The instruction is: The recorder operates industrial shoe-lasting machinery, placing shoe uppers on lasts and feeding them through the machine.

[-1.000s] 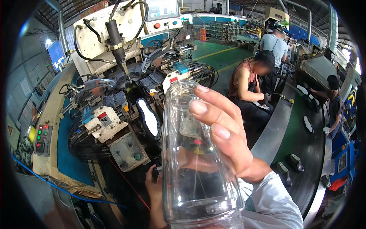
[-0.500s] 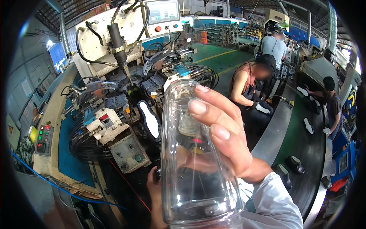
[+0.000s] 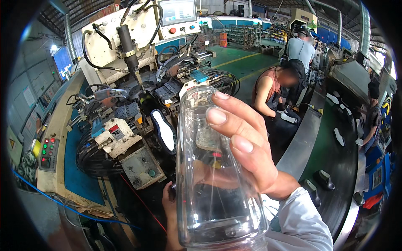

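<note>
A clear, see-through bottle [image 3: 217, 201] fills the middle of the view, tipped with its narrow end up and its wide end toward me. My right hand [image 3: 255, 154] is wrapped round its right side, fingers on the clear wall. Low and partly behind the bottle, my left hand [image 3: 169, 205] is closed round a small dark thing [image 3: 172, 190] that I cannot make out. Beyond the bottle, a shoe [image 3: 163, 131] with a white sole sits upside down in the clamps of a shoe-making machine [image 3: 138, 90].
A control box [image 3: 49, 152] with coloured buttons sits on the machine's left side. To the right runs a dark conveyor [image 3: 335, 205] bearing several shoes. One person [image 3: 270, 88] in a sleeveless top handles a shoe; another person [image 3: 372, 119] stands beside the conveyor.
My hands and the bottle stay nearly still. At the far right, the person by the conveyor has straightened and drawn an arm back from the shoes.
</note>
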{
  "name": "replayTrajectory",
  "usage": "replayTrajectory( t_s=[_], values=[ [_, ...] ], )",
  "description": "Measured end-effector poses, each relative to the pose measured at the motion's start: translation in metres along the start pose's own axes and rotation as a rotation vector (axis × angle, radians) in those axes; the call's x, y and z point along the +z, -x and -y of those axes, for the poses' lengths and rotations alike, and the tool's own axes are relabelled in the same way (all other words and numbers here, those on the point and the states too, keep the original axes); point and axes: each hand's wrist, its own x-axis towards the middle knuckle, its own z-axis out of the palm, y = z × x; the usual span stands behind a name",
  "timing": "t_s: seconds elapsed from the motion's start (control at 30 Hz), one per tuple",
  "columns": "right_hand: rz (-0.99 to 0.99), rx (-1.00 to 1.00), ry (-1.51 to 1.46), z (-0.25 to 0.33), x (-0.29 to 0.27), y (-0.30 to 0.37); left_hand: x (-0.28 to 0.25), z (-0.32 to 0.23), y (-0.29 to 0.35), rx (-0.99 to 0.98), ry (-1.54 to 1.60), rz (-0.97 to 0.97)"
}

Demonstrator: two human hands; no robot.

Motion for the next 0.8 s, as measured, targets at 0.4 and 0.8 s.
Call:
replayTrajectory(
  t_s=[0.4,0.8],
  values=[
    [0.047,0.003,0.026,0.000,-0.006,0.003,-0.009,0.014,0.001,-0.036,0.066,0.072],
    [0.070,-0.012,0.031,0.004,-0.006,-0.002,-0.005,0.008,0.006,-0.127,0.175,0.075]
  ],
)
